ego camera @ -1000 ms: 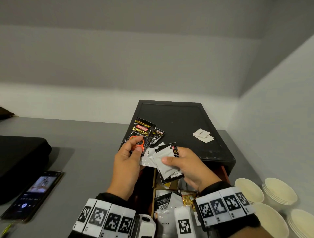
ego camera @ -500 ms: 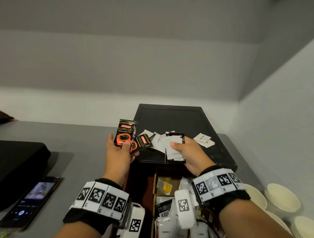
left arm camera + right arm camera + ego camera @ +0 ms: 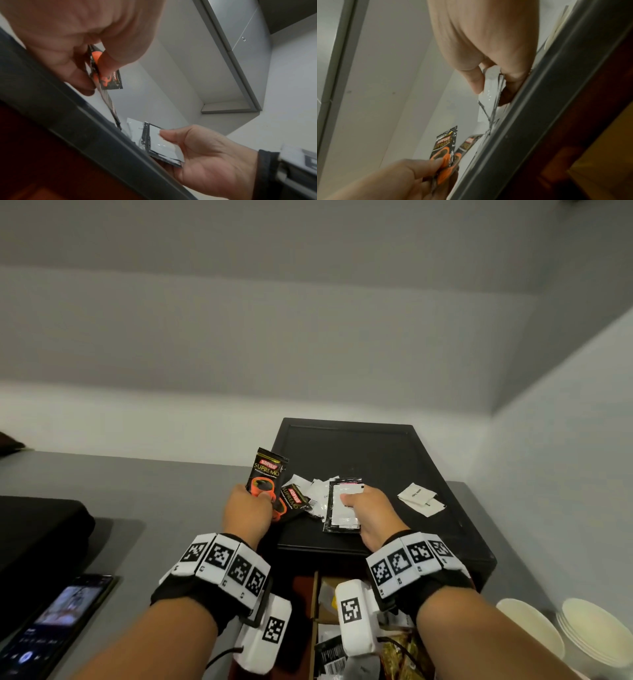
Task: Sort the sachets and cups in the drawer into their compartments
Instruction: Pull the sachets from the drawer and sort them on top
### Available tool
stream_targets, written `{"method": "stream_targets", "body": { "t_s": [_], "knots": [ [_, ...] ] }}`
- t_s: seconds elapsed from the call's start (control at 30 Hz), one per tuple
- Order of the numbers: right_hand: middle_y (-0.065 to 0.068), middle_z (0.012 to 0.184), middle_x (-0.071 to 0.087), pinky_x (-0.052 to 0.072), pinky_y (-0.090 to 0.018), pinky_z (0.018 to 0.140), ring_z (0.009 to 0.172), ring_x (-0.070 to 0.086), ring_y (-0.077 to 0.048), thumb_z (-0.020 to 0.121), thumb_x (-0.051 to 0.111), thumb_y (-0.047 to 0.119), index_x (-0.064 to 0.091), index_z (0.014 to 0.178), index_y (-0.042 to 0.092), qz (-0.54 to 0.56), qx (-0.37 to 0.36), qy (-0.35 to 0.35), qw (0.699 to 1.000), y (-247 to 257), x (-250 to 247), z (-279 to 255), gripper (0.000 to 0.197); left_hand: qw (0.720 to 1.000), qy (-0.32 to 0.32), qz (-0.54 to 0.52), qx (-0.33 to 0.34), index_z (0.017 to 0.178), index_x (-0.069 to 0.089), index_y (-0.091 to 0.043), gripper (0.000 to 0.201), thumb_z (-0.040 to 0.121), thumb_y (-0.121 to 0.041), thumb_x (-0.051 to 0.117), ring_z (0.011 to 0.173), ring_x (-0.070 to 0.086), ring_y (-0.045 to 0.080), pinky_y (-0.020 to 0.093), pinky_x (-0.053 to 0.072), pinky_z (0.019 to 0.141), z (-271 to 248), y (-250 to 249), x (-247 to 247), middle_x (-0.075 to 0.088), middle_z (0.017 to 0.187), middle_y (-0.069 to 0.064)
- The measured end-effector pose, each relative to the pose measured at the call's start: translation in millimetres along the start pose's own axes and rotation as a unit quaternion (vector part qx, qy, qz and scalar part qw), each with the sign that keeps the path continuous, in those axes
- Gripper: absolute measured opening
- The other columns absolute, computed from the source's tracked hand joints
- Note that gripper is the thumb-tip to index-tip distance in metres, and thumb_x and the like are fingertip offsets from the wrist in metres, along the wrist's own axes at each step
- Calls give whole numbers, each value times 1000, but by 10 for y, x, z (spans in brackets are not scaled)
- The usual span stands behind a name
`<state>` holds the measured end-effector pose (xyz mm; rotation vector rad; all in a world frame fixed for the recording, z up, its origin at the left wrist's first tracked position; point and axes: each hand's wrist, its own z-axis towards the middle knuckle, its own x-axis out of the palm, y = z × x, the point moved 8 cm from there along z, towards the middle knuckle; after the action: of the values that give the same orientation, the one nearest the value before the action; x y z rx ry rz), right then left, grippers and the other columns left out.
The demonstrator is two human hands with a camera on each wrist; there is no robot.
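Observation:
My left hand (image 3: pixel 255 503) pinches black-and-orange coffee sachets (image 3: pixel 266 477) at the left front corner of the black box top (image 3: pixel 359 453); one stands upright, another (image 3: pixel 293 501) fans out to the right. My right hand (image 3: pixel 356 508) holds a small stack of white and black-edged sachets (image 3: pixel 342 515) low over the box top, thumb on the top one. Loose white sachets (image 3: pixel 317 491) lie between the hands. In the left wrist view thumb and fingers grip the coffee sachets (image 3: pixel 106 79). The open drawer (image 3: pixel 329 594) below holds more sachets, partly hidden by my wrists.
Two white paper sachets (image 3: pixel 419 498) lie at the right of the box top. Stacked white paper cups (image 3: pixel 596 638) stand at the lower right by the wall. A phone (image 3: pixel 54 621) and a black case (image 3: pixel 37 529) lie on the grey counter at left.
Both hands have moved away from me, from above the drawer onto the box top. The white sachets have come down to the surface, and the coffee sachets shifted left and upright.

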<state>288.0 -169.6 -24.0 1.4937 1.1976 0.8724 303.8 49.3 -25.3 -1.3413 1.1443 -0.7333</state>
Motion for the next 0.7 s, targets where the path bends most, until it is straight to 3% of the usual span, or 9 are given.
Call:
{"method": "stream_targets", "body": {
  "t_s": [0.1, 0.2, 0.23, 0.3, 0.37, 0.47, 0.57, 0.7],
  "knots": [
    [-11, 117, 63, 43, -46, 103, 111, 58, -28, 88, 56, 1, 61, 112, 7, 27, -1, -38, 999, -40, -151, 30, 25, 1000, -11, 9, -7, 81, 50, -17, 12, 86, -8, 56, 91, 63, 33, 48, 53, 87, -61, -32, -15, 63, 96, 12],
    [-11, 113, 64, 47, -43, 97, 104, 60, -27, 89, 54, 2, 60, 89, 18, 43, -9, -52, 998, -37, -198, 25, 17, 1000, -18, -3, -15, 82, 53, -14, 12, 85, -3, 53, 90, 62, 33, 46, 52, 87, -131, -84, -6, 64, 93, 12],
    [-9, 111, 64, 49, -38, 91, 99, 61, -24, 90, 52, 3, 58, 89, 18, 42, -15, -53, 998, -28, -189, 16, 17, 1000, -14, -15, -13, 83, 55, -13, 12, 85, -1, 52, 89, 63, 33, 46, 53, 86, -139, -94, 21, 65, 93, 13],
    [-7, 112, 62, 51, -29, 77, 90, 60, -17, 93, 49, 5, 57, 110, 15, 28, -30, -47, 998, 21, -146, -47, 21, 1000, 13, -23, -9, 84, 59, -12, 14, 83, 0, 51, 87, 64, 31, 46, 54, 85, -137, -97, 141, 67, 90, 11],
    [-8, 131, 53, 48, -30, 87, 104, 57, -19, 96, 48, 11, 39, 139, 16, 0, -42, -48, 998, 56, -112, -89, 45, 999, 40, -14, 0, 89, 59, -14, 18, 79, -4, 49, 87, 66, 30, 47, 55, 84, -95, -67, 259, 68, 91, 9],
    [-9, 152, 23, 34, -31, 105, 131, 39, -24, 96, 48, 16, 12, 151, 16, -80, -59, -74, 992, 120, -67, -159, 66, 999, 48, 6, 7, 90, 52, -17, 20, 75, -5, 49, 91, 64, 29, 49, 54, 83, 37, 57, 363, 65, 99, 11],
    [-12, 155, 9, 27, -39, 114, 140, 22, -29, 89, 52, 13, 13, 150, 16, -209, -65, -50, 975, 126, 80, -180, 73, 997, 63, 32, 13, 87, 51, -14, 16, 78, -2, 55, 97, 59, 29, 48, 50, 90, -157, -80, 346, 60, 105, 12],
    [-18, 156, -3, 15, -42, 118, 143, 4, -39, 85, 60, 28, 13, 150, 17, -409, -68, 46, 909, 80, 313, -255, 81, 993, 116, 18, 9, 80, 58, -16, 17, 85, 0, 54, 87, 62, 23, 37, 51, 83, -314, -160, 386, 65, 91, 9]
  ]
}}
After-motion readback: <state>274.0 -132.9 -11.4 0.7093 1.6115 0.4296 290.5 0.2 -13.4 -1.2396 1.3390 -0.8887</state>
